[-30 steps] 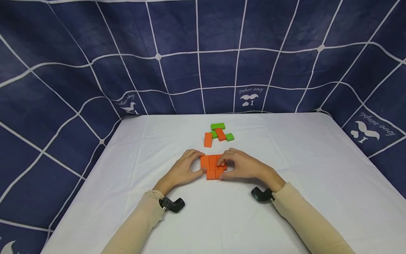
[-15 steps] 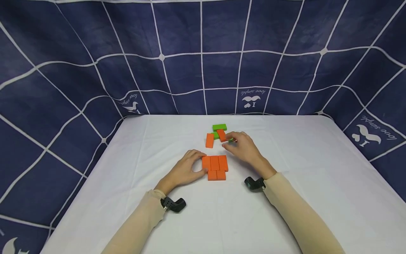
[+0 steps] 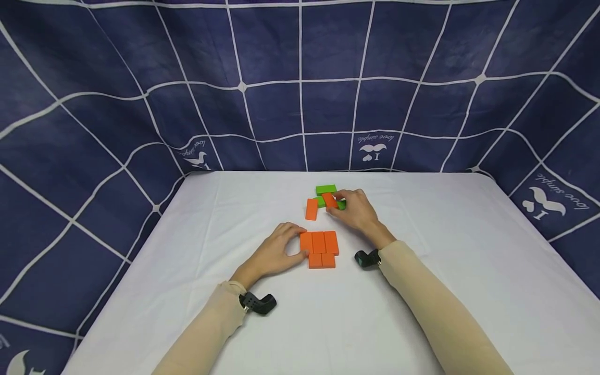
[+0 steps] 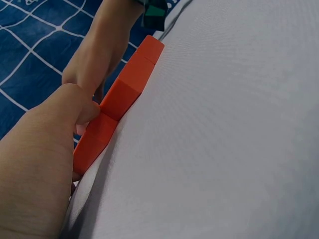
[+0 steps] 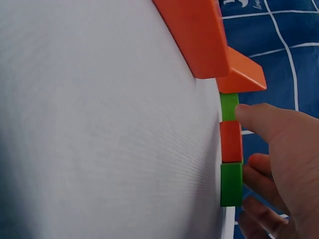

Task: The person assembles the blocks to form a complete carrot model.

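Note:
Several flat orange blocks (image 3: 319,242) lie edge to edge on the white cloth, three in a far row and two shorter ones in front. My left hand (image 3: 274,252) holds the leftmost block of the far row, thumb at its near corner, fingertips at its far one. Farther back, my right hand (image 3: 358,211) pinches an orange block (image 3: 329,200) that lies among the green ones. The right wrist view shows the thumb and fingers about this orange block (image 5: 231,142), beside a green block (image 5: 231,184). My hand partly hides another green block (image 3: 341,205).
A long green block (image 3: 326,190) lies at the back of the loose group. Left of my right hand is a separate orange block (image 3: 311,209). White cloth (image 3: 445,250) covers the table. Behind it hangs a dark blue checked curtain (image 3: 262,52).
My right hand has left the joined orange blocks, moved away to the loose group, and closed on an orange block there. My left hand stays at the joined blocks.

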A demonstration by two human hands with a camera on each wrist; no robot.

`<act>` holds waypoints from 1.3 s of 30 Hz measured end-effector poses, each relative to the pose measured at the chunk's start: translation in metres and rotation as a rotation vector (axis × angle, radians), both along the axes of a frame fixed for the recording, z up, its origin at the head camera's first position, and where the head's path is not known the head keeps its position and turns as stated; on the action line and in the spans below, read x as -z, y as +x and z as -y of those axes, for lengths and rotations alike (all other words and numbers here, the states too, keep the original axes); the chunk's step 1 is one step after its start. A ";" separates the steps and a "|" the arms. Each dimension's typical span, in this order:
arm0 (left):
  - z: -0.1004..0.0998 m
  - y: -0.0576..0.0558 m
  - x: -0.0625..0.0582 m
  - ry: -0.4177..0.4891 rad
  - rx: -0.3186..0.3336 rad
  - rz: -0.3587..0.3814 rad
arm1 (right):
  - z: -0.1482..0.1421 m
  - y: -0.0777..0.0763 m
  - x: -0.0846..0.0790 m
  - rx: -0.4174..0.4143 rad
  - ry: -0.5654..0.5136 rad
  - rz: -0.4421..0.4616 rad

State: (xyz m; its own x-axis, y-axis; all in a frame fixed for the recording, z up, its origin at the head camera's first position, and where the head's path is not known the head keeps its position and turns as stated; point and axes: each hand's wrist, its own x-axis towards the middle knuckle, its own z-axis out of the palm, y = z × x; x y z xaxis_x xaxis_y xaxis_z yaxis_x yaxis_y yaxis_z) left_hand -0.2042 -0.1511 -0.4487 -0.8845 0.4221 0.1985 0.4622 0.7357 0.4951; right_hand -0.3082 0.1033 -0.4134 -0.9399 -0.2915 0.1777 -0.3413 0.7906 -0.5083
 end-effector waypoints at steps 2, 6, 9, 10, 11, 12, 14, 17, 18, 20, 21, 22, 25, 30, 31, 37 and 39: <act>0.000 0.000 0.000 -0.001 0.003 0.001 | 0.001 -0.002 0.002 0.012 0.018 0.010; 0.000 0.000 0.000 -0.002 0.004 0.003 | 0.003 -0.004 0.005 0.031 0.040 0.026; 0.000 0.000 -0.001 0.002 0.005 0.001 | 0.005 -0.005 0.006 0.040 0.025 0.034; 0.000 0.000 -0.001 0.002 0.005 0.001 | 0.005 -0.005 0.006 0.045 0.013 0.036; 0.000 0.000 -0.001 0.002 0.006 0.001 | 0.004 -0.005 0.006 0.051 0.000 0.038; -0.001 0.000 -0.002 0.003 0.007 0.002 | 0.004 -0.005 0.006 0.056 -0.012 0.037; -0.001 0.000 -0.001 0.000 0.003 0.004 | 0.003 -0.004 0.007 0.069 -0.036 0.038; -0.002 0.000 -0.001 -0.004 -0.001 0.005 | 0.002 -0.004 0.008 0.086 -0.058 0.028; -0.002 0.000 0.000 -0.004 -0.003 0.006 | 0.002 -0.004 0.008 0.088 -0.062 0.021; -0.002 0.000 0.000 -0.005 -0.006 0.005 | 0.001 -0.004 0.007 0.091 -0.069 0.009; -0.002 0.000 0.000 -0.006 -0.007 0.004 | 0.000 -0.004 0.007 0.090 -0.070 0.004; -0.002 0.000 0.001 -0.008 -0.008 0.003 | 0.000 -0.004 0.006 0.089 -0.071 -0.001; -0.001 0.000 0.001 -0.007 -0.009 0.000 | -0.002 -0.004 0.005 0.083 -0.083 -0.009; -0.001 0.000 0.003 0.000 -0.013 -0.010 | -0.006 0.000 0.001 0.061 -0.125 -0.015; -0.001 0.000 0.002 -0.001 -0.014 -0.009 | -0.007 0.001 0.000 0.056 -0.132 -0.014; -0.002 0.000 0.000 0.002 -0.012 0.002 | -0.014 0.010 -0.005 0.024 -0.148 0.000; -0.002 0.000 0.000 0.002 -0.010 0.003 | -0.016 0.013 -0.005 0.013 -0.152 0.006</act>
